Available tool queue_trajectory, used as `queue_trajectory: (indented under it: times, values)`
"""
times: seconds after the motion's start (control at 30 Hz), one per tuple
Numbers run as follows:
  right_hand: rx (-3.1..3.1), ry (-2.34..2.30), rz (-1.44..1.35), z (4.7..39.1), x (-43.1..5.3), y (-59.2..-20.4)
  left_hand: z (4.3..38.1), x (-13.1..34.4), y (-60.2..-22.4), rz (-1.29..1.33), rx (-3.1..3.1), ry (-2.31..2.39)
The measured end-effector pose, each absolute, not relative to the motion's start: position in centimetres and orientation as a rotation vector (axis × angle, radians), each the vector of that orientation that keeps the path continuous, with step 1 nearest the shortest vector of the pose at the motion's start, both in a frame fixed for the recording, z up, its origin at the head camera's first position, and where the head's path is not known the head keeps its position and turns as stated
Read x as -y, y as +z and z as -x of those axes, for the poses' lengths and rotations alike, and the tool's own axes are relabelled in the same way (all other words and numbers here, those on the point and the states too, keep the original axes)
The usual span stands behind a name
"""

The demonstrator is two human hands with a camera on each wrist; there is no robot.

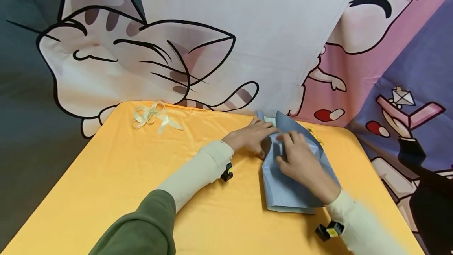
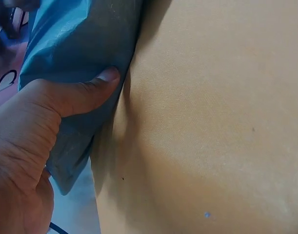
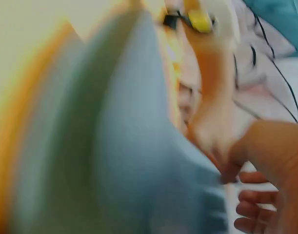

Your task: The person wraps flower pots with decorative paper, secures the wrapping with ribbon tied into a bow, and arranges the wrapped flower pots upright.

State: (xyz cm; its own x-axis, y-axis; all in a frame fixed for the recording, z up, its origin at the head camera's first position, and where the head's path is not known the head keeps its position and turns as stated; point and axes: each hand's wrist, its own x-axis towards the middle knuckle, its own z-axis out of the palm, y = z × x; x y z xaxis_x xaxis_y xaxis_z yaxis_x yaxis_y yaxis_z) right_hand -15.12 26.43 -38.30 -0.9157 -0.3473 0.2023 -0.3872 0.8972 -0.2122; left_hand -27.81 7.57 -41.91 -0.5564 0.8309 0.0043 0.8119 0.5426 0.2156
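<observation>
A folded sheet of blue wrapping paper (image 1: 288, 192) lies at the right of the table, its upper edges standing up in points. My left hand (image 1: 249, 137) grips its upper left side. In the left wrist view, the left thumb (image 2: 85, 95) lies over the paper (image 2: 100, 39) near its edge; the other fingers are mostly hidden. Over the front of the paper hovers or rests my right hand (image 1: 304, 160), its fingers loosely bent and the thumb apart. The right wrist view is blurred, but the right hand (image 3: 270, 170) shows nothing between thumb and fingers.
A pale ribbon (image 1: 148, 115) lies loosely looped at the far left of the yellow tablecloth (image 1: 124, 176). Small yellow flowers (image 1: 315, 135) peek out behind the paper's right side. A cartoon-printed cloth (image 1: 276, 30) hangs behind the table.
</observation>
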Motion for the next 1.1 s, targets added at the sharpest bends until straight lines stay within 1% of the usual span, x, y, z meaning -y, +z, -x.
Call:
queue_trajectory:
  times: [0.1,0.23,0.37,0.57,0.77,1.1]
  values:
    - [2.843,0.337,-0.443,13.1,-25.3,-39.9,27.7,-7.6,-41.8,-1.438,-2.669,0.304]
    - [2.879,0.192,-0.307,11.7,-24.8,-41.8,27.8,-7.7,-41.8,-1.442,-2.668,0.293]
    - [2.974,0.159,-0.161,10.8,-24.4,-42.9,27.9,-7.7,-42.0,-1.461,-2.663,0.287]
    - [3.123,0.180,-0.004,10.6,-23.5,-43.1,27.9,-7.7,-42.3,-1.451,-2.633,0.345]
    - [3.072,0.145,0.027,11.4,-22.1,-43.3,27.9,-7.7,-42.3,-1.434,-2.642,0.345]
    - [2.932,-0.042,-0.114,12.5,-22.6,-43.5,26.9,-7.5,-42.8,-1.330,-2.762,0.293]
